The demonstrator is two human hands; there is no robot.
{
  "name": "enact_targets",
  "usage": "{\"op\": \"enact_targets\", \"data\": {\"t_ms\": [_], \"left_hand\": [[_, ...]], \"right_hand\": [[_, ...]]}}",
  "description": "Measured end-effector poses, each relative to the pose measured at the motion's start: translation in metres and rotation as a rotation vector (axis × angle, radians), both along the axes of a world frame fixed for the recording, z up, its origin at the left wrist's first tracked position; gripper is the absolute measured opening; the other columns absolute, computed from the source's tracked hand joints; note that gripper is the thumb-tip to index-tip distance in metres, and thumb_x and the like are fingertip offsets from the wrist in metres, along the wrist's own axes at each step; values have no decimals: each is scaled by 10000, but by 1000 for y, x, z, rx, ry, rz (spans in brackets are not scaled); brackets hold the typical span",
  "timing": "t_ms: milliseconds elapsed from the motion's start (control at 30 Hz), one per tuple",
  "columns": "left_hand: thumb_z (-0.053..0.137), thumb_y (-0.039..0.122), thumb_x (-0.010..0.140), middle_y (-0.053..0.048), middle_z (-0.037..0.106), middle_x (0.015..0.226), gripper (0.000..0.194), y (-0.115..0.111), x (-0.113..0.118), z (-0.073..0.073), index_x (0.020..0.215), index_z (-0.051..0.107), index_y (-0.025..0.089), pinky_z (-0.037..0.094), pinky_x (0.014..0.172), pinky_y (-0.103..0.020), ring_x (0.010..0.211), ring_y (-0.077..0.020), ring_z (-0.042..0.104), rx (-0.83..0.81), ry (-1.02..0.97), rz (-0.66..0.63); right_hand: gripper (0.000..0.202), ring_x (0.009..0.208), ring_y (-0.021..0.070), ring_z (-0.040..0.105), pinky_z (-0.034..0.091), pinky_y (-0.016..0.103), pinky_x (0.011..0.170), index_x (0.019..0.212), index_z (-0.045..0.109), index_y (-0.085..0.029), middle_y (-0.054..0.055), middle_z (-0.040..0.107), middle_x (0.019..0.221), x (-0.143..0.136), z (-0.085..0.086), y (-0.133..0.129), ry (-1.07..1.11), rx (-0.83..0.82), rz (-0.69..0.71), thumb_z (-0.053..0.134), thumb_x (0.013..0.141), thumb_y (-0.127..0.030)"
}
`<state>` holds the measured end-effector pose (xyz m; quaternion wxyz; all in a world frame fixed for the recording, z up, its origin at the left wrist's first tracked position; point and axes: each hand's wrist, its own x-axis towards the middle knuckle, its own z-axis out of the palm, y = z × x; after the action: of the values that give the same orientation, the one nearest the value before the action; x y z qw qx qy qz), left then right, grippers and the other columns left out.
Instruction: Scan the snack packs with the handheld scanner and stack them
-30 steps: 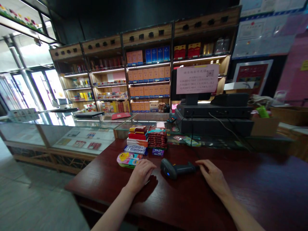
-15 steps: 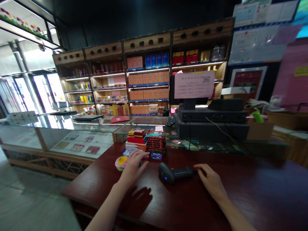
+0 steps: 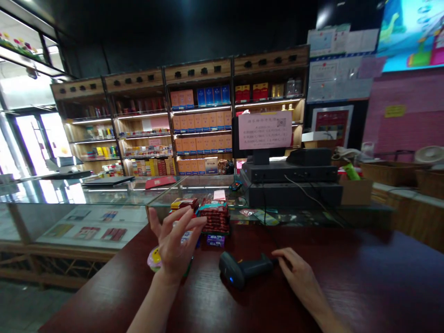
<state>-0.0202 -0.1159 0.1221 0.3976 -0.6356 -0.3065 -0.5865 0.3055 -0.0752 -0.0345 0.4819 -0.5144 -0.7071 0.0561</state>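
My left hand is raised over the dark red table, its fingers spread and nothing in them. Behind it stand a stack of red-wrapped packets and a second stack with yellow and red packs, partly hidden by my fingers. A round tub with a yellow figure on its lid sits left of my left wrist, partly covered. A dark barcode scanner with a blue light lies on the table between my hands. My right hand rests with fingers stretched toward the scanner's handle end; whether they touch it I cannot tell.
Small purple packs lie before the red packets. Beyond the table is a glass display counter, with a cash-register terminal and a paper sign on its screen. Lit shelves of boxes line the back wall.
My left hand has lifted from beside the stacks, and its fingers now point up. My right hand stays by the scanner handle. The whole view has shifted, with the scene lower and further left.
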Motion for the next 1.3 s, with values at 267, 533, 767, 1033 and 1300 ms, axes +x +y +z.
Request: {"op": "enact_targets", "data": {"t_ms": [267, 533, 767, 1033, 1300], "left_hand": [[689, 181, 899, 91, 763, 782, 604, 20, 7, -5, 1407, 403, 338, 86, 1245, -612, 985, -186, 705, -84, -17, -47], [634, 351, 916, -30, 726, 1176, 341, 83, -13, 0, 1251, 604, 293, 337, 1162, -537, 1085, -218, 673, -613, 141, -154], [445, 340, 988, -50, 741, 1166, 425, 188, -13, 20, 1400, 449, 237, 491, 980, -362, 1098, -209, 682, -1111, 205, -99], [365, 361, 1003, -84, 735, 1191, 374, 286, 9, 21, 1323, 516, 241, 457, 1006, -435, 1200, -263, 645, -1384, 415, 179], [429, 260, 946, -136, 702, 1258, 446, 318, 22, 0, 1390, 439, 218, 332, 1101, -563, 1233, -283, 623, -1404, 526, 259]], "right_hand": [[227, 927, 232, 694, 546, 362, 840, 941, 718, -297, 33, 733, 983, -3, -1, -5, -48, -10, 8, 497, 915, -339], [250, 1018, 229, 714, 563, 343, 893, 1064, 721, -328, 21, 747, 1097, 12, 11, 19, -98, -147, 77, 523, 916, -365], [296, 980, 254, 742, 600, 379, 878, 1056, 735, -305, 44, 771, 1079, 51, 0, 60, -84, -48, -31, 513, 896, -419], [280, 1014, 244, 731, 606, 363, 883, 1093, 728, -332, 33, 762, 1114, 64, -41, 64, -107, -89, -29, 530, 915, -416], [294, 999, 262, 729, 603, 383, 860, 1097, 733, -330, 65, 764, 1092, 67, -39, 65, -123, -113, 11, 507, 922, -398]]}}
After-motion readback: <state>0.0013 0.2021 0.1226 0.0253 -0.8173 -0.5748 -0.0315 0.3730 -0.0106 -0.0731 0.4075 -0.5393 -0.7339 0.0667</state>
